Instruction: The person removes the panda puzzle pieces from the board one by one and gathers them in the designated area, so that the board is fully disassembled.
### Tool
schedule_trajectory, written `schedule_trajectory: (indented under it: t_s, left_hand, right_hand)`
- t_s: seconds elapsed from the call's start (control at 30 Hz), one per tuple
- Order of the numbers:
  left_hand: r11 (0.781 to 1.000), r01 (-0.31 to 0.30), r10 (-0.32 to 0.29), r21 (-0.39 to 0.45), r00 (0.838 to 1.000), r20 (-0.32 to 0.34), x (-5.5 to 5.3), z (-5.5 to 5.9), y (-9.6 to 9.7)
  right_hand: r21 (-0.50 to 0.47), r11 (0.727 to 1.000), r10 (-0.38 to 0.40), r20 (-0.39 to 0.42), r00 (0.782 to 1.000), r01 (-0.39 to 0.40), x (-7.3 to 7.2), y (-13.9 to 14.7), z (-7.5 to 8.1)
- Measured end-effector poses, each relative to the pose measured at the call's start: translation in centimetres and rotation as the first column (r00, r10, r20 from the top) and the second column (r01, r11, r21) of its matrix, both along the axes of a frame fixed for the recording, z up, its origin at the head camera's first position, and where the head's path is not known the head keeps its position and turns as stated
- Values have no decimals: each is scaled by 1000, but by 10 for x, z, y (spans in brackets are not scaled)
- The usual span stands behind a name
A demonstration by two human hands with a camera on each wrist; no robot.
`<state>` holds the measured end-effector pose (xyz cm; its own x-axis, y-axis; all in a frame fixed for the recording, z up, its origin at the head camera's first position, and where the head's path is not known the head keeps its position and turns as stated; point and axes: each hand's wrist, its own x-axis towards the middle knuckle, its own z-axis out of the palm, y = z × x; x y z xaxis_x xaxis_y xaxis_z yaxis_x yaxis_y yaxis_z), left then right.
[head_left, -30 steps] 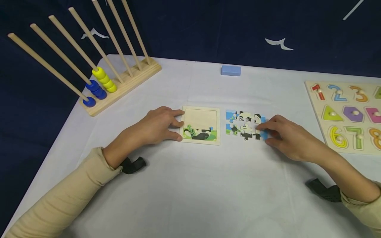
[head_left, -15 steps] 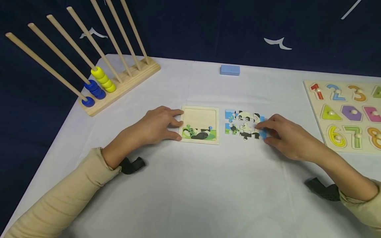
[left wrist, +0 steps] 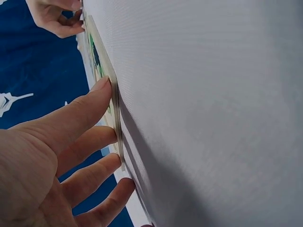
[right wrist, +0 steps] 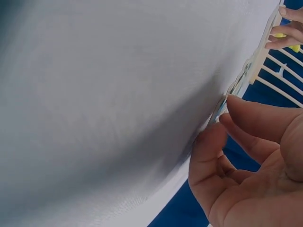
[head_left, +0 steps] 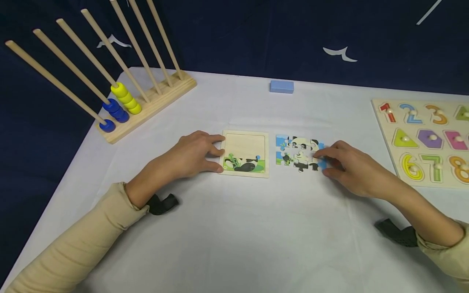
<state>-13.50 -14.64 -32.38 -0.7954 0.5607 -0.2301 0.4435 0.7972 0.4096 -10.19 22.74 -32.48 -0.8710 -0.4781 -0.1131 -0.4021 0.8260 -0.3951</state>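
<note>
In the head view, my left hand (head_left: 190, 154) lies at the left side of a square wooden puzzle tray (head_left: 244, 174), its thumb and fingers touching the edge. Inside the tray, the bottom row shows part of a panda on grass; above it is bare wood. Just to the right, several panda jigsaw pieces (head_left: 301, 143) lie flat on the cloth, grouped with small gaps. My right hand (head_left: 351, 171) touches the right side of this group with thumb and fingertips, covering some pieces. The right wrist view shows those fingers bent, the pieces (right wrist: 229, 90) edge-on.
A wooden abacus (head_left: 157, 103) with blue and yellow beads stands at the back left. A blue block (head_left: 281, 87) lies near the back edge. At the right is a number and shape pegboard (head_left: 399, 152). White cloth (head_left: 256, 236) covers the table.
Both hands stay in place on the tray and the pieces. The whole head view shifts slightly to the left; nothing else visibly moves.
</note>
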Motion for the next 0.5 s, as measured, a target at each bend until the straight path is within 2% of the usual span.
schedule_trajectory:
  t_s: [0.27, 0.5]
  left_hand:
    - [1000, -16, 16, 0, 1000, 1, 2, 2, 0]
    - [1000, -12, 12, 2, 1000, 18, 1, 3, 1]
  right_hand:
    - [-26, 999, 39, -34, 999, -39, 3, -7, 9]
    - [-74, 993, 84, -50, 995, -88, 1, -30, 20]
